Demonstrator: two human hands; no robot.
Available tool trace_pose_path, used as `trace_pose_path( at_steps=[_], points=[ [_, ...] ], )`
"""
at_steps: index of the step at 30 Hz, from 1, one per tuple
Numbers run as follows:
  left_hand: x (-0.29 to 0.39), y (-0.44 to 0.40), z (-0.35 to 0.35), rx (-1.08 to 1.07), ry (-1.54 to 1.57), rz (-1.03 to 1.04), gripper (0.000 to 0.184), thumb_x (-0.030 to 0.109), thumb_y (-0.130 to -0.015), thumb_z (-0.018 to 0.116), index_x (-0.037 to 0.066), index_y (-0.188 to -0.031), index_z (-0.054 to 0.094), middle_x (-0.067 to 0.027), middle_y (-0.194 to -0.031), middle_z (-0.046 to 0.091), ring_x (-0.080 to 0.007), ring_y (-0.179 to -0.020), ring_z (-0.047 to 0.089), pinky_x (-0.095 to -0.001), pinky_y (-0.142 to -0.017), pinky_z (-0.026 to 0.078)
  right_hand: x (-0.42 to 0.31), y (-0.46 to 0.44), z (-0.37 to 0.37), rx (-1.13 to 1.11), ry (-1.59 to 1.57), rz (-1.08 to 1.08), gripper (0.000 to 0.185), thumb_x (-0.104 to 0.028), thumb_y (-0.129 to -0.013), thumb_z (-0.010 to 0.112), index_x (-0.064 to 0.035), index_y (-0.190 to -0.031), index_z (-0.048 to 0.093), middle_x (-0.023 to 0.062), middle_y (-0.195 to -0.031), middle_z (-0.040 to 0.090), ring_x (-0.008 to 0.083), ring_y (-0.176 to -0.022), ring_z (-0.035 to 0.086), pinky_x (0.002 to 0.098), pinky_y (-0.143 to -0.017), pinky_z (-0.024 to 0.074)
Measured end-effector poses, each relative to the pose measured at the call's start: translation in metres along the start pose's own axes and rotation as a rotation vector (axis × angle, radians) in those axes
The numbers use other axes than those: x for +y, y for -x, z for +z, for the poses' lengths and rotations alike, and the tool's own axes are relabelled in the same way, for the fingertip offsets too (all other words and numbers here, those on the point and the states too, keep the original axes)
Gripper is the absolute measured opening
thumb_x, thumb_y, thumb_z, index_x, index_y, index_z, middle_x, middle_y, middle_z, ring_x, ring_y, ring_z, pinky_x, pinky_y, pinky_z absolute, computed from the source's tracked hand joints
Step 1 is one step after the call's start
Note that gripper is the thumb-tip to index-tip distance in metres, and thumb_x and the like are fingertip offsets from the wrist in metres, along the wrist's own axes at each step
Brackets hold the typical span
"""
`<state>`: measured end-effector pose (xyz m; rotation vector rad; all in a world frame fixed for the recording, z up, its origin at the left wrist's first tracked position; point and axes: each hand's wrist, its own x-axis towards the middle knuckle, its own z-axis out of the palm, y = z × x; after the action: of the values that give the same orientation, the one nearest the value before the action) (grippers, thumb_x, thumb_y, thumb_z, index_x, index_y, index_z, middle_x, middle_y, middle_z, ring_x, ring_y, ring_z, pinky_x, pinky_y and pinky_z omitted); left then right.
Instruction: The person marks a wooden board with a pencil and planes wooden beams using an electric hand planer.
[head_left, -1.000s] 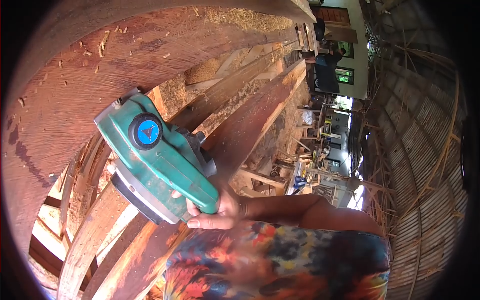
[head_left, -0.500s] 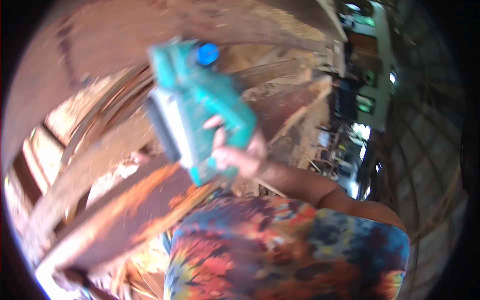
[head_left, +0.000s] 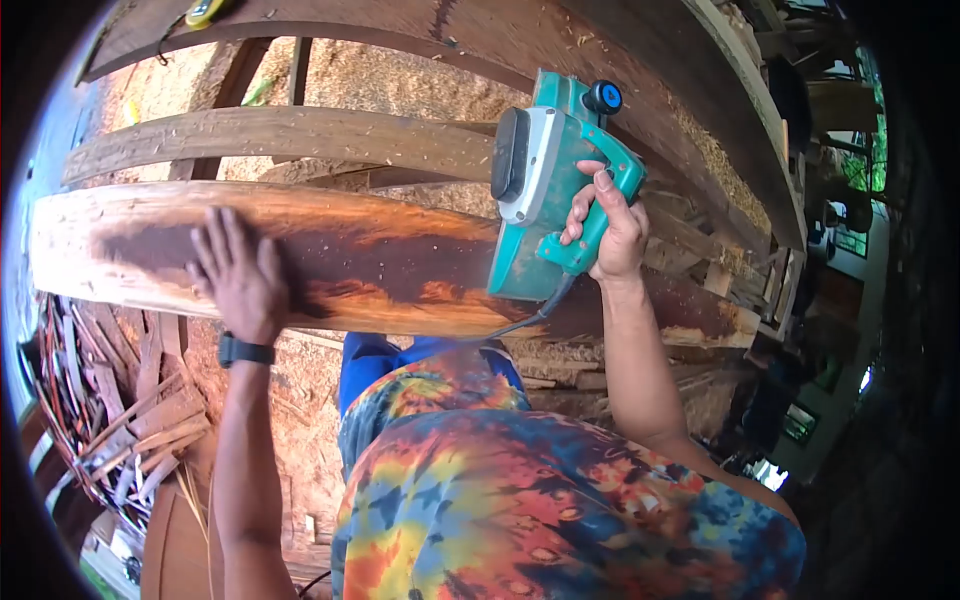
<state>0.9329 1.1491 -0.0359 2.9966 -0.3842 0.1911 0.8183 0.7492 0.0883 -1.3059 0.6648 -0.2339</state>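
Observation:
My right hand point(head_left: 612, 220) is wrapped round the rear handle of a teal electric planer point(head_left: 560, 165) with a black side cover and a blue-capped front knob. The planer is over the right part of a long wooden plank point(head_left: 390, 265), with its cord trailing toward my body; whether its base touches the wood I cannot tell. Dark brown grain runs down the plank's middle, between orange and pale edges. My left hand point(head_left: 240, 275), with a black band at the wrist, lies flat on the plank's left part, fingers spread.
Beyond the plank lie a narrower board point(head_left: 290, 135) and a wide brown board point(head_left: 400, 25). A yellow tape measure point(head_left: 203, 12) sits at the top left. Scrap offcuts point(head_left: 150, 420) are heaped at lower left, and sawdust point(head_left: 390, 85) covers the ground.
My left hand has come into view, resting on the plank. The view has swung and sharpened; the planer, still in my right hand, now appears farther right.

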Motion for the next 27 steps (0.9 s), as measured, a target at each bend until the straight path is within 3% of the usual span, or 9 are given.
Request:
trace_pose_path(
  at_steps=[4,6,9,12,13,16,17,21,27],
  points=[
    [0.107,0.088,-0.058,-0.191,0.757,0.279,0.076,0.008,-0.089,0.064,0.005,-0.157,0.029,-0.0206,-0.159,0.035,-0.0354,-0.149,0.032,-0.0514,-0.122,0.024,-0.003,0.009,0.005,-0.036,-0.099,0.04,0.048,-0.041,-0.099,0.062,-0.0028,-0.127,0.052,0.0077,-0.074,0.057,0.0165,-0.056,0.057,0.034,-0.053,0.0523],
    [0.158,0.133,-0.076,-0.235,0.986,0.234,0.075,0.0,-0.086,0.064,-0.001,-0.153,0.032,-0.025,-0.15,0.045,-0.0365,-0.138,0.047,-0.0458,-0.115,0.038,-0.003,0.015,0.001,-0.068,-0.188,0.055,0.051,-0.043,-0.1,0.061,-0.0039,-0.13,0.049,0.0084,-0.077,0.058,0.0173,-0.06,0.059,0.0356,-0.059,0.0538],
    [0.226,0.185,-0.071,-0.35,1.274,-0.109,0.078,0.006,-0.084,0.069,-0.003,-0.151,0.031,-0.0219,-0.143,0.052,-0.0345,-0.128,0.056,-0.0431,-0.11,0.042,-0.01,0.011,-0.009,-0.163,-0.276,0.142,0.049,-0.043,-0.1,0.061,-0.0058,-0.131,0.048,0.0082,-0.079,0.057,0.0181,-0.062,0.057,0.0369,-0.062,0.0516],
    [0.27,0.199,-0.073,-0.378,1.073,-0.011,0.057,0.015,-0.084,0.072,-0.001,-0.135,0.053,-0.0212,-0.114,0.064,-0.0355,-0.106,0.064,-0.0422,-0.096,0.047,-0.024,0.016,-0.034,-0.193,-0.259,0.187,0.045,-0.04,-0.101,0.061,-0.0053,-0.128,0.051,0.0063,-0.077,0.055,0.0156,-0.059,0.053,0.0343,-0.057,0.0485],
    [0.281,0.197,-0.074,-0.423,1.076,0.061,0.029,0.018,-0.081,0.072,0.0,-0.103,0.066,-0.018,-0.084,0.065,-0.0376,-0.086,0.064,-0.0429,-0.083,0.048,-0.029,0.02,-0.053,-0.223,-0.225,0.193,0.045,-0.039,-0.101,0.062,-0.0049,-0.128,0.051,0.006,-0.077,0.055,0.0149,-0.058,0.053,0.0335,-0.056,0.048],
    [0.289,0.219,-0.067,-0.791,0.957,0.218,0.014,0.018,-0.076,0.067,0.005,-0.082,0.066,-0.017,-0.07,0.063,-0.0419,-0.075,0.061,-0.0495,-0.081,0.048,-0.059,0.029,-0.116,-0.356,-0.069,0.257,0.046,-0.035,-0.1,0.063,-0.0017,-0.13,0.051,0.0042,-0.075,0.053,0.0115,-0.054,0.051,0.0287,-0.051,0.0448],
    [0.283,0.238,-0.048,-0.553,0.901,0.217,0.011,0.017,-0.073,0.066,0.007,-0.071,0.064,-0.0154,-0.061,0.061,-0.0402,-0.065,0.061,-0.0502,-0.074,0.051,-0.069,0.033,-0.135,-0.437,0.048,0.257,0.045,-0.033,-0.098,0.066,-0.0012,-0.128,0.053,0.0032,-0.072,0.053,0.0106,-0.053,0.05,0.0278,-0.051,0.0442],
    [0.236,0.255,-0.034,-0.449,0.52,-0.056,0.017,0.021,-0.08,0.071,0.009,-0.07,0.065,-0.0118,-0.07,0.065,-0.0312,-0.075,0.062,-0.0448,-0.085,0.047,-0.081,0.044,-0.218,-0.813,0.58,0.085,0.054,-0.03,-0.092,0.074,0.0034,-0.128,0.052,0.0007,-0.07,0.055,0.0066,-0.052,0.049,0.024,-0.049,0.0416],
    [0.192,0.27,-0.019,-0.267,0.354,-0.275,0.016,0.019,-0.091,0.068,0.003,-0.087,0.067,-0.0154,-0.087,0.064,-0.037,-0.086,0.059,-0.0468,-0.08,0.046,-0.099,0.053,-0.292,-0.806,0.86,0.258,0.032,-0.02,-0.077,0.083,-0.0013,-0.095,0.064,0.0018,-0.068,0.063,0.0096,-0.062,0.059,0.0276,-0.06,0.0473]
  ],
)
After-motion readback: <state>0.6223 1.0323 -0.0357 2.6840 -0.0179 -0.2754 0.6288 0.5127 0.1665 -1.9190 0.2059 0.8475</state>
